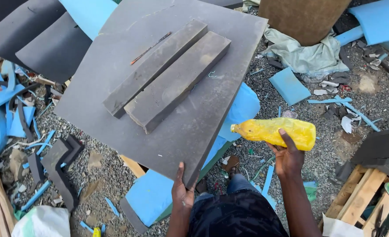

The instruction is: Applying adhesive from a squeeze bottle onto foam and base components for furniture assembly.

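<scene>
Left hand (182, 193) grips the near corner of the grey foam sheet (194, 127), lower centre. Right hand (288, 156) grips a yellow plastic bottle (273, 131), centre right.

Yellow bottle (273, 131), grey foam sheet (115, 101)

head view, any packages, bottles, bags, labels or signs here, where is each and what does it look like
Yellow squeezable plastic bottle: right of centre, lying sideways in the right hand, nozzle pointing left; no label visible.
White plastic bag: bottom left corner on the gravel, crumpled, with a green patch.
Pale green crumpled sheet: top right, by a brown block.
No signs or screens show.
The left hand grips the edge of the large grey foam board.
</scene>
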